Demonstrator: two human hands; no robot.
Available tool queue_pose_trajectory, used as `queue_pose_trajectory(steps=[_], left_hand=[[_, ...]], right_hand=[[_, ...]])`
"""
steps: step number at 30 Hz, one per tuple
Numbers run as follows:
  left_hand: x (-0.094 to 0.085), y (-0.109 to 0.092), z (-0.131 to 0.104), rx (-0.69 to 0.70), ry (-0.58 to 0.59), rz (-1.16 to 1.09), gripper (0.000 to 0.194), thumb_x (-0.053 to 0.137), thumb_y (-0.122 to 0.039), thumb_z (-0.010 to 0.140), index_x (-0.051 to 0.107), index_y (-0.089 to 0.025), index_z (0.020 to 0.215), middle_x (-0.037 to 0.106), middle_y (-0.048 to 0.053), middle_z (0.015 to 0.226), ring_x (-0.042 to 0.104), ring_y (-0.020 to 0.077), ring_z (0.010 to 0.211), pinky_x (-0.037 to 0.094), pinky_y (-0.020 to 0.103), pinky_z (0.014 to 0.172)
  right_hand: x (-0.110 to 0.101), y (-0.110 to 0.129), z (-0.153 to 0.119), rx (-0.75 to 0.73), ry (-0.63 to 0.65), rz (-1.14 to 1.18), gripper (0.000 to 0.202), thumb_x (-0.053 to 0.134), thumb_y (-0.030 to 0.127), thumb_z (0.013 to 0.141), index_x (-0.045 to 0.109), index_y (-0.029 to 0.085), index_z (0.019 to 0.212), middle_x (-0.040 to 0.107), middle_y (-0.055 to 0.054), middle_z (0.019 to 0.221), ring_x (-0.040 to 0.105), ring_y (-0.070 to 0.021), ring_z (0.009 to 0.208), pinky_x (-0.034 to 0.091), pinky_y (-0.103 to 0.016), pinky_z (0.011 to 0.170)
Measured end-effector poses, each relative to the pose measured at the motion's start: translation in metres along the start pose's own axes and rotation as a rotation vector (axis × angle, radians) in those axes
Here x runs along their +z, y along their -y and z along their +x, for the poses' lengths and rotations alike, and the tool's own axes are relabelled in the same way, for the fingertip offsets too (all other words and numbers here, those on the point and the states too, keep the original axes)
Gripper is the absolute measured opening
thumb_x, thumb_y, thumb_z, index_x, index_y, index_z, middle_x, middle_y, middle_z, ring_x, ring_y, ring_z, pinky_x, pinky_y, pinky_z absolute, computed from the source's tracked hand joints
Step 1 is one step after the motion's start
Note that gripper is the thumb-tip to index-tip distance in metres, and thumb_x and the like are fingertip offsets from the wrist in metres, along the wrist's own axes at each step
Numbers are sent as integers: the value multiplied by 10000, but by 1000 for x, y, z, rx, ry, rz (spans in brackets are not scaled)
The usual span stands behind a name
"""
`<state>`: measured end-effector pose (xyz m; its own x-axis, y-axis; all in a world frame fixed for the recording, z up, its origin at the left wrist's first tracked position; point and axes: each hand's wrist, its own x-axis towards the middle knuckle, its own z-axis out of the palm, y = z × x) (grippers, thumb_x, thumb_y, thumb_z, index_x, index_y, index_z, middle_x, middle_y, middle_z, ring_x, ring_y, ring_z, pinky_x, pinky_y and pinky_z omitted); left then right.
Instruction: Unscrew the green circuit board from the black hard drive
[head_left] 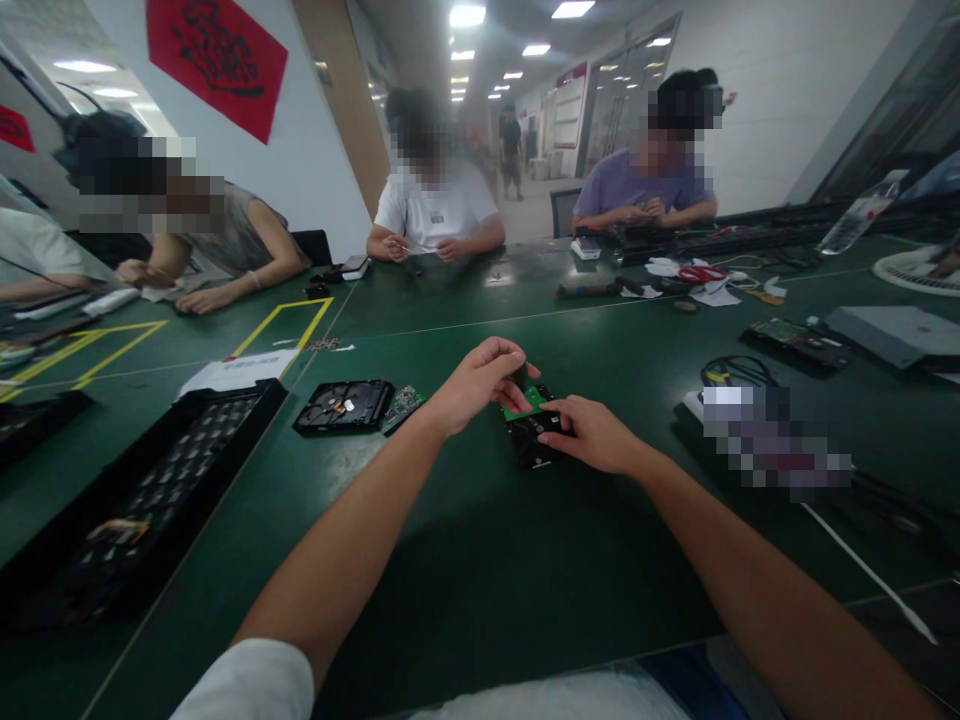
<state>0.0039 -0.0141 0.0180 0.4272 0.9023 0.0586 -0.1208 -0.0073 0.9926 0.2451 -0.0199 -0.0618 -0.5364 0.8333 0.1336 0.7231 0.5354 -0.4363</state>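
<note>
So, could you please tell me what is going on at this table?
Someone's bare hands are working on a flat black hard-drive-like unit with a green circuit board on it. The right hand has its fingers on the unit, and the left hand is at the board's edge; whether it grips anything is unclear. The unit lies on the dark green table. A similar black unit lies to the left, beside a loose green circuit board.

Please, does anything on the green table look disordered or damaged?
Slightly disordered: a loose circuit board lies askew beside the black drive on the left, and white scraps lie scattered at right. No spill or clear damage shows.
</note>
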Motion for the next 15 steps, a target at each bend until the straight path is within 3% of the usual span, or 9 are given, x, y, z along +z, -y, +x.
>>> queue_pose_trajectory(steps=[8, 15], left_hand=[[1, -2, 0, 9, -6, 21, 156, 621, -330, 983, 584, -193, 1046, 737, 77, 1086, 743, 147, 607, 580, 253, 536], [0, -3, 1, 18, -16, 64, 166, 580, -291, 986, 675, -163, 1031, 671, 35, 917, 725, 128, 599, 566, 225, 546]], right_hand=[[0, 0, 0, 9, 4, 2, 461, 711, 462, 958, 700, 224, 1353, 643, -42, 911, 570, -200, 807, 386, -326, 735], [-1, 2, 0, 36, 17, 9, 481, 713, 461, 959, 695, 221, 1376, 645, -46, 909, 571, -199, 809, 377, -320, 719]])
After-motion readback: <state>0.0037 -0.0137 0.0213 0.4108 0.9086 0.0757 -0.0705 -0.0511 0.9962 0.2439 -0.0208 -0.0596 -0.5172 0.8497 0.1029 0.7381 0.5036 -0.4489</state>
